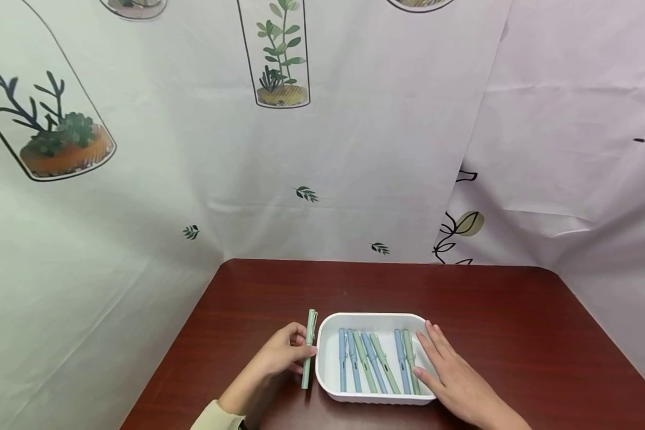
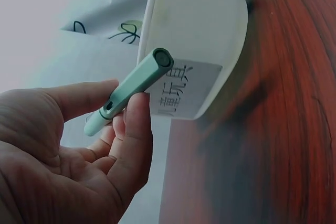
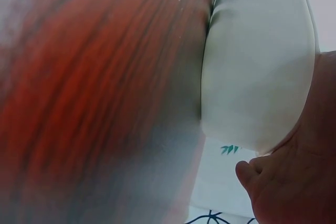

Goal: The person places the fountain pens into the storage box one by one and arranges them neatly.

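Observation:
My left hand [image 1: 285, 350] pinches a light green pen [image 1: 309, 343] between thumb and fingers, just left of the white tray [image 1: 376, 399]. In the left wrist view the green pen [image 2: 134, 87] slants up across the fingers, its round end toward the tray's wall. Inside the tray lie several blue pens [image 1: 343, 361] and green pens [image 1: 411, 364], side by side, with a gap right of the middle. My right hand [image 1: 454, 376] rests on the tray's right rim with straight fingers. The right wrist view shows that hand [image 3: 299, 182] against the tray's outer wall [image 3: 257, 66].
The tray stands on a dark red wooden table [image 1: 279, 286]. On the tray's left wall is a label [image 2: 189, 87] with printed characters. A white cloth [image 1: 355, 149] with plant drawings hangs behind the table and along its sides.

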A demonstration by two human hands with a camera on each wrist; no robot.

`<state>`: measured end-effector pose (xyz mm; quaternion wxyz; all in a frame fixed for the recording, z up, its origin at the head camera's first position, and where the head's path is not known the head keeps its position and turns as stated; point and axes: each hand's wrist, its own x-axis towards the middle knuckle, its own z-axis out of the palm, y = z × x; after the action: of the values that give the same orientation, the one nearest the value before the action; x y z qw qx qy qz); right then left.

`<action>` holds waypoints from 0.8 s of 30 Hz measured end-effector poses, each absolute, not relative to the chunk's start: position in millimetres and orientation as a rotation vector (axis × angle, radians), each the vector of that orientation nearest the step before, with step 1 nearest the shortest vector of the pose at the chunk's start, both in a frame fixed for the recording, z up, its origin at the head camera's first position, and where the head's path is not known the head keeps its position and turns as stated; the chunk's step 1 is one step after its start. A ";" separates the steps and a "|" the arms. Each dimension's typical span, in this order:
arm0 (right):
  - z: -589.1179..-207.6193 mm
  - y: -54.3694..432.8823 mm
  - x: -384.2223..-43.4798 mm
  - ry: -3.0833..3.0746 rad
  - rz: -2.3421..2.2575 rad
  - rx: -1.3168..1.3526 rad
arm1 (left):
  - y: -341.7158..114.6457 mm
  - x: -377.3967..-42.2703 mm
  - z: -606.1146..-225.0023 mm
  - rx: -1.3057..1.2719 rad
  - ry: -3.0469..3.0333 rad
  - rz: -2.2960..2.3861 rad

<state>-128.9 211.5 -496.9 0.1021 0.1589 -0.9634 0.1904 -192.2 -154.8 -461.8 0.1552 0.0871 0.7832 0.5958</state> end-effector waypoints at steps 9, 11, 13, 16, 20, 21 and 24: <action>-496.1 212.0 -128.2 -2.871 0.548 0.459 | -140.9 -192.4 -454.6 0.333 2.184 1.703; -495.9 211.4 -128.2 -2.846 0.535 0.482 | -136.5 -192.3 -453.1 0.362 2.163 1.714; -496.2 211.3 -128.0 -2.845 0.533 0.478 | -131.9 -192.1 -453.4 0.386 2.135 1.730; -496.3 210.6 -127.6 -2.812 0.503 0.487 | -124.6 -191.7 -453.0 0.404 2.108 1.755; -496.4 210.4 -127.6 -2.816 0.501 0.482 | -114.5 -190.8 -451.6 0.412 2.093 1.778; -496.5 210.4 -127.8 -2.816 0.505 0.482 | -111.9 -190.8 -451.1 0.412 2.091 1.782; -495.8 210.4 -128.4 -2.814 0.529 0.485 | -104.4 -191.4 -449.6 0.407 2.087 1.797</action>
<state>-128.4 210.4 -495.8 0.1187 0.1658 -0.9622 0.1808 -191.4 -104.4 -449.6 0.1779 0.1438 0.7378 0.6351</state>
